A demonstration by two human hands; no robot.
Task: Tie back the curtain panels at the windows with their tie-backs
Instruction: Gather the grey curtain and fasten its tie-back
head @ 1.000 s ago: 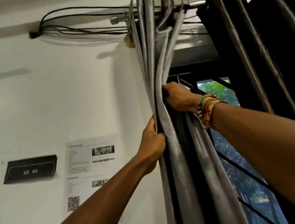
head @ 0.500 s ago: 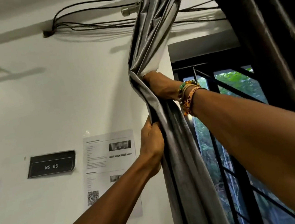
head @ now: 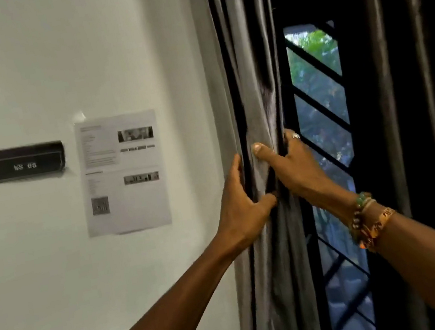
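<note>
The one head-worn camera faces straight ahead, close up to the gathered grey curtain panel (head: 248,73), near enough that the left hand (head: 243,212) and right hand (head: 296,169) meet it mid-frame. White wall (head: 49,63) fills the left half; the barred window (head: 321,107) shows right of centre.

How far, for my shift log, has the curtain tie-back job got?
Done: the grey curtain panel is gathered into a narrow bunch beside the window. In hand: the left hand and right hand both hold that bunch. To do: no tie-back is visible round it, and the dark panel on the right hangs untied.
</note>
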